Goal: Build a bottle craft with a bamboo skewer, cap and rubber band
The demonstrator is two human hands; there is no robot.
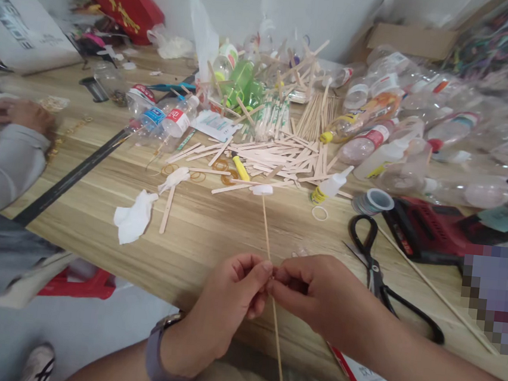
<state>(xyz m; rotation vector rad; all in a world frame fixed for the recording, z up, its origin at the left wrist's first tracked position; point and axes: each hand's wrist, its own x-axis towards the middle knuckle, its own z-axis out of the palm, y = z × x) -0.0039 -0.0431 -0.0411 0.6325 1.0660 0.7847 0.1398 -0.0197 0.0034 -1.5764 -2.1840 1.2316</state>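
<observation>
Thin stick (pixel 266 227): runs between your hands, twelve o'clock to six, far end at the white cap (pixel 262 189).
Left hand (pixel 229 296): your fingers pinch closed on it.
Right hand (pixel 323 290): your fingertips meet beside it, contents hidden.
Scissors (pixel 376 276): at your three o'clock.

I'm looking in remotely on what seems a craft workshop: 1 wooden table (pixel 206 225), and what a spread! Flat wooden sticks (pixel 266 156) in a heap, plastic bottles (pixel 457 129) crowding the right, a glue bottle (pixel 330 184), black scissors (pixel 375 269), a red-and-black power tool (pixel 430 228), and, over left, a 2nd person's sleeve (pixel 14 158) at the tabletop!
</observation>
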